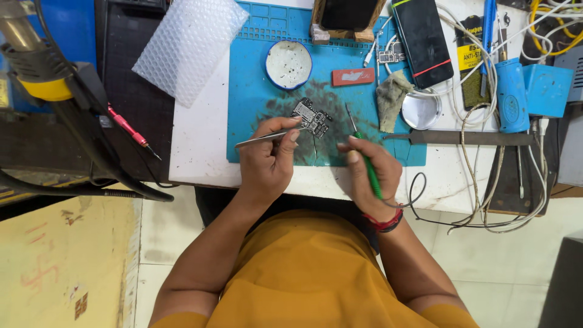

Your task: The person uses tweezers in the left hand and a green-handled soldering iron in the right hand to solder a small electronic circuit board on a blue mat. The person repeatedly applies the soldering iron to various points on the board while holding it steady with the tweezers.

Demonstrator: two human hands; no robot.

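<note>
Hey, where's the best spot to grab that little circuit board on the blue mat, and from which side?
Probably pinch the circuit board by its long outer edges, coming from above. It lies flat on the blue mat, so only the edges offer a grip, and its face is full of small parts. The near side is crowded by the left hand with tweezers and the right hand with a green tool.

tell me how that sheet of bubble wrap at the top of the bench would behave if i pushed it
The bubble wrap looks thin and air-filled, so it is probably very light and would slide or lift easily. It appears floppy, likely buckling rather than moving as one piece. It overhangs the blue mat, so a push might snag there.
</note>
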